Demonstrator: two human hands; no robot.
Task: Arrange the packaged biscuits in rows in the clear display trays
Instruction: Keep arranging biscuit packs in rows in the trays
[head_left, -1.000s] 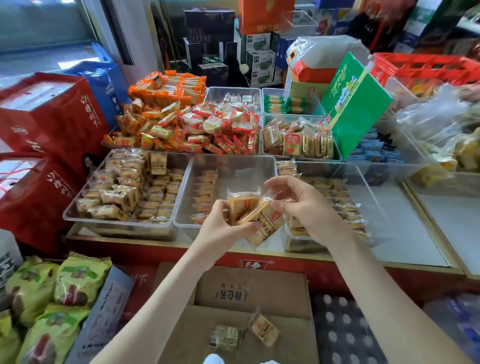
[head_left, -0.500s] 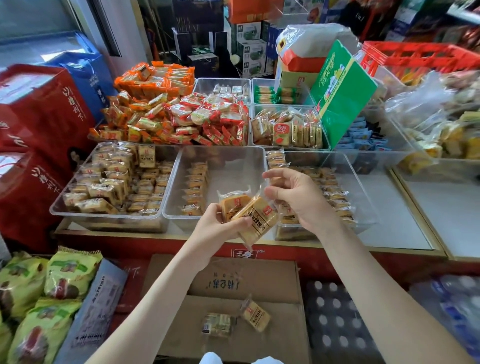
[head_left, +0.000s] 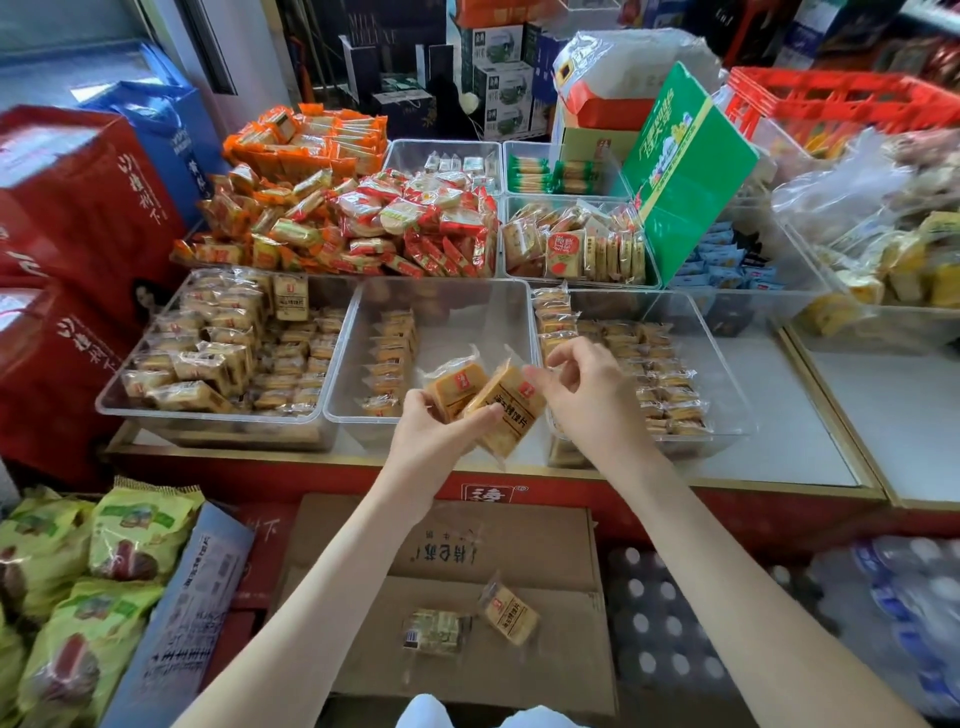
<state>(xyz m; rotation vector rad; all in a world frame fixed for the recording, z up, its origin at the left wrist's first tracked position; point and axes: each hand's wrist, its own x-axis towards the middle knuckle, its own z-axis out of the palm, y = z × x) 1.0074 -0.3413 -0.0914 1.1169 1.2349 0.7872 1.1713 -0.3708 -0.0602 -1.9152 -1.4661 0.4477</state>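
Little has shifted: the left hand (head_left: 436, 431) still grips two biscuit packets (head_left: 506, 410) in curled fingers, the right hand (head_left: 587, 395) curled at the front one's corner, whether pinching I cannot tell. Just beyond the fingers the middle tray (head_left: 467, 312) holds one row (head_left: 392, 358), so placing still waits

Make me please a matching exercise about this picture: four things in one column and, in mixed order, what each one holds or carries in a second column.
Things:
1. middle clear tray
2. left clear tray
3. cardboard box
4. left hand

States:
a. grips two biscuit packets
b. has one row of packets along its left side
c. is nearly full of heaped packets
d. has two loose packets lying on top

Pairs: 1-b, 2-c, 3-d, 4-a.
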